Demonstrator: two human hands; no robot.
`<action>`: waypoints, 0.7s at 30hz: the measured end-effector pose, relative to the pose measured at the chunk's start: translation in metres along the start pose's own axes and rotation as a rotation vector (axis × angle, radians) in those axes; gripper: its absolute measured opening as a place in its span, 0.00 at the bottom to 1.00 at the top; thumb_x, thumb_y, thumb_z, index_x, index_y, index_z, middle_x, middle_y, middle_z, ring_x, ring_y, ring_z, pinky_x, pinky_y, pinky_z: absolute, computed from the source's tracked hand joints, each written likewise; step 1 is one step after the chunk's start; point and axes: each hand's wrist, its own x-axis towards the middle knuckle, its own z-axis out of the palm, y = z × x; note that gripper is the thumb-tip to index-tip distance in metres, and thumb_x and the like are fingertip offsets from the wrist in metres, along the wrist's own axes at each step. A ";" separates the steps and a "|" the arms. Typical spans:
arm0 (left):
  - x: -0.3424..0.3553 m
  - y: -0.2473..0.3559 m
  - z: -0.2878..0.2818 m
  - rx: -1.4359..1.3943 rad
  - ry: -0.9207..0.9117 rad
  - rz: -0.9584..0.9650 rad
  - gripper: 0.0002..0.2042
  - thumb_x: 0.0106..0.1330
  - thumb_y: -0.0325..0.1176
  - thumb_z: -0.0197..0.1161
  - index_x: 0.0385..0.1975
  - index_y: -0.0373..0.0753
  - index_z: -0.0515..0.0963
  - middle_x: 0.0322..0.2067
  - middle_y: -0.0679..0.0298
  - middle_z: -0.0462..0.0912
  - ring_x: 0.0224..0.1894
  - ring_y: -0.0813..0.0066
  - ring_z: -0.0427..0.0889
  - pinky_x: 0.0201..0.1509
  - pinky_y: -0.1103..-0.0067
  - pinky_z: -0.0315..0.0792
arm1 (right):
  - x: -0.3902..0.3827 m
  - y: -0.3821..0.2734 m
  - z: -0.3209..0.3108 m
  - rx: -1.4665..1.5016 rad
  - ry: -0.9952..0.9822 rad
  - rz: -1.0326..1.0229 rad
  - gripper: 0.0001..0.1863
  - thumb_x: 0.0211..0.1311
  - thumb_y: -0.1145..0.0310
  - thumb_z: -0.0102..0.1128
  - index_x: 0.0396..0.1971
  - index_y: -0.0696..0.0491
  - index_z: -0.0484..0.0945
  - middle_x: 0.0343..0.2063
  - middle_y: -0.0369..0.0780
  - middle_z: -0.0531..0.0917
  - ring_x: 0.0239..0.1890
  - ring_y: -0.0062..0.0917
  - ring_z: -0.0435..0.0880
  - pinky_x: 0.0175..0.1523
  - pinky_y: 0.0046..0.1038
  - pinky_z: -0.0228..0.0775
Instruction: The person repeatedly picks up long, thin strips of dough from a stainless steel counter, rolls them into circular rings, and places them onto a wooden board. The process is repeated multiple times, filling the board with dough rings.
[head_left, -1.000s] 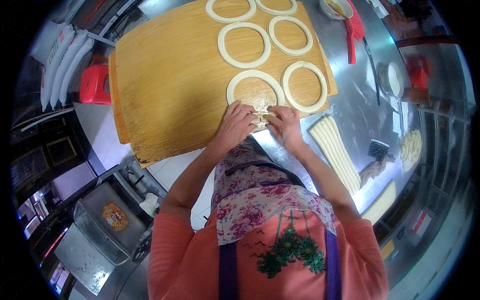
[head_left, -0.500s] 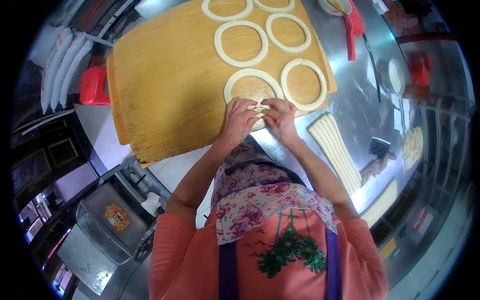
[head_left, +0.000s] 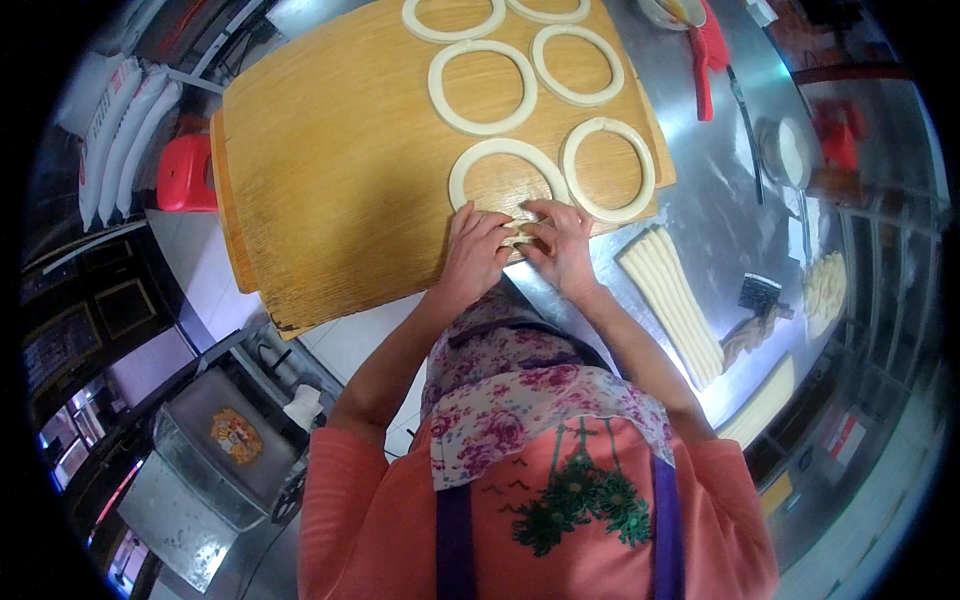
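My left hand [head_left: 474,250] and my right hand [head_left: 560,247] meet at the near end of a pale dough ring [head_left: 505,149], by the front edge of a yellow wooden board [head_left: 330,170]. Both have their fingers curled and pinched on the dough, which is partly hidden under them. A second ring [head_left: 608,130] lies just to the right, and more rings [head_left: 480,50] lie farther up the board. Long dough strips [head_left: 668,300] lie on the steel table [head_left: 720,170] beside my right arm.
A red-handled brush [head_left: 707,70], bowl [head_left: 668,12], thin rod [head_left: 748,140], white pan [head_left: 785,152], scraper [head_left: 758,290] and dough pile [head_left: 825,290] are on the right. Left are white sacks [head_left: 125,140], a red stool [head_left: 183,172] and metal trays [head_left: 175,515].
My right hand has shifted slightly up and left, its fingers now nearer my left hand's, covering more of the ring's near end. The other dough pieces lie as before.
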 end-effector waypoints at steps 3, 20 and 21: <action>0.000 0.001 -0.006 -0.096 -0.014 -0.082 0.17 0.61 0.24 0.65 0.51 0.37 0.79 0.53 0.57 0.84 0.63 0.59 0.77 0.79 0.54 0.52 | -0.002 0.001 0.012 -0.002 0.016 -0.009 0.12 0.47 0.74 0.73 0.36 0.52 0.87 0.55 0.37 0.82 0.63 0.34 0.76 0.66 0.45 0.56; -0.014 0.002 -0.004 0.079 -0.265 0.267 0.22 0.72 0.28 0.54 0.65 0.30 0.72 0.67 0.44 0.74 0.74 0.49 0.68 0.79 0.59 0.59 | -0.039 0.020 -0.020 -0.118 0.201 0.058 0.13 0.59 0.73 0.70 0.45 0.51 0.87 0.54 0.40 0.83 0.54 0.35 0.80 0.63 0.38 0.62; -0.020 -0.001 -0.003 0.119 -0.274 0.299 0.23 0.72 0.29 0.53 0.66 0.29 0.71 0.68 0.44 0.73 0.74 0.50 0.67 0.80 0.59 0.57 | -0.037 0.022 -0.022 -0.136 0.224 0.049 0.13 0.59 0.74 0.70 0.45 0.52 0.87 0.53 0.40 0.84 0.54 0.34 0.80 0.63 0.38 0.62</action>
